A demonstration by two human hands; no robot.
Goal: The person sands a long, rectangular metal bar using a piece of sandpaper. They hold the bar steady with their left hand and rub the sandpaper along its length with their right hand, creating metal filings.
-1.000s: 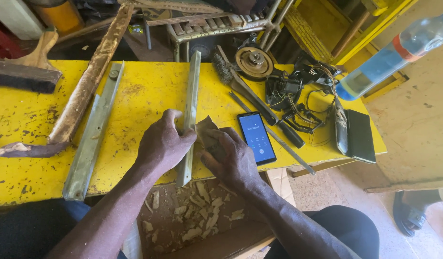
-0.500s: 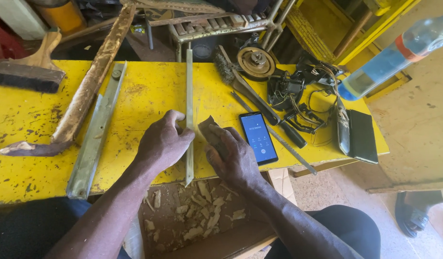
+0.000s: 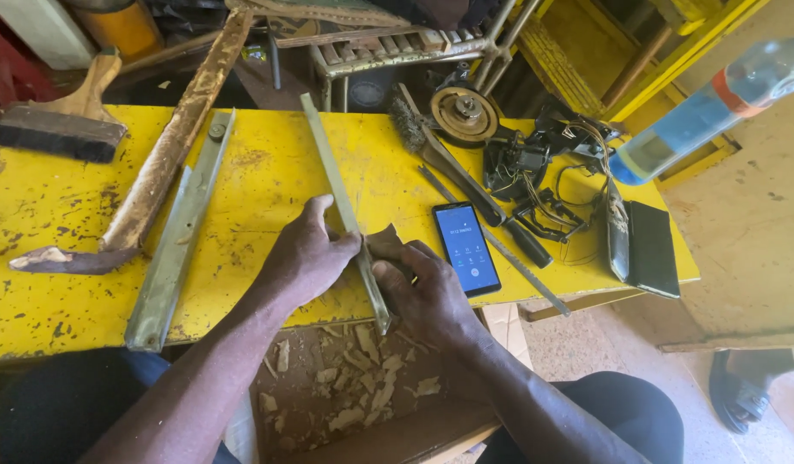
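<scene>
We look down on a worn yellow counter (image 3: 268, 180), both our hands at work on 1 long metal strip (image 3: 332, 167). The strip runs from the counter's far edge toward us, tilted a little to the right, its near end hanging just past the front edge. Our left hand (image 3: 306, 258) lies on the strip approx. mid-length, fingers curled and pressed together over it, thumb up along its left side. Our right hand (image 3: 427, 296) sits just beside the left, touching the strip's near end; its fingers pinch a small brown scrap (image 3: 386, 243), maybe sandpaper, against the metal.

Left of the strip, well apart, lies a 2nd, wider grey metal bar (image 3: 177, 236), and beside that a rough wooden blade-shaped piece (image 3: 165, 163) w/ a chipped tip. A flat brush (image 3: 66, 125) rests at the far left corner. Right of our hands, a smartphone (image 3: 466, 249) lies face up, screen lit blue, just beside a thin steel rule (image 3: 491, 241) and a wire brush (image 3: 461, 185) w/ a dark handle. Further right: a tangle of black wires & parts (image 3: 543, 172), a dark wallet-like case (image 3: 653, 249), and a clear plastic bottle (image 3: 715, 103) leaning in from the upper right.

Below the counter edge, an open wooden box (image 3: 397, 438) holds pale wood chips (image 3: 354, 387). A sandalled foot (image 3: 741, 391) shows lower right.
</scene>
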